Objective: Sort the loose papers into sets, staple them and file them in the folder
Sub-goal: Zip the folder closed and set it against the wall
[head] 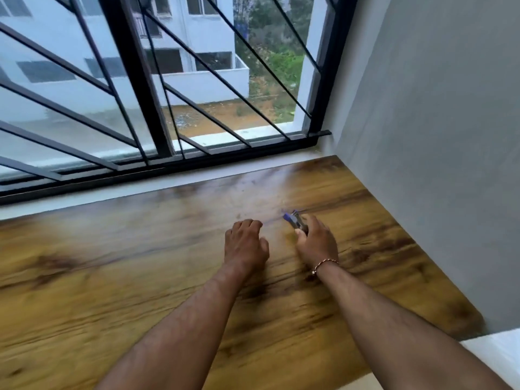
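While both forearms reach forward over the wooden desk [98,277], motion blur softens the whole picture, and small details are hard to read. Beyond the hands and off to their left, a window [84,114] with black slanted bars [135,80] looks out on a pale building [197,38], and a narrow white sill [84,202] runs between the window and the far edge of the desk. The left hand [246,244] lies palm down on the desk, its fingers loosely bent with the tips turned toward the wood and the thumb tucked in on the side nearest the other hand; nothing shows in its grasp. A small gap of bare wood separates the two hands. Just past that gap, a small stapler [295,220] of blue and silver metal sticks out from the front of the right hand [316,240], its blue end aimed away from the person and slightly toward the left hand. The right hand pinches it between the thumb and curled fingers; whether the stapler touches the desk I cannot tell. A thin bracelet [323,264] circles the right wrist. To the right of the right hand, a plain grey wall [436,136] rises from the edge of the desk, and nearer the person, beside the right forearm, a white surface [498,353] meets the rounded corner of the desk
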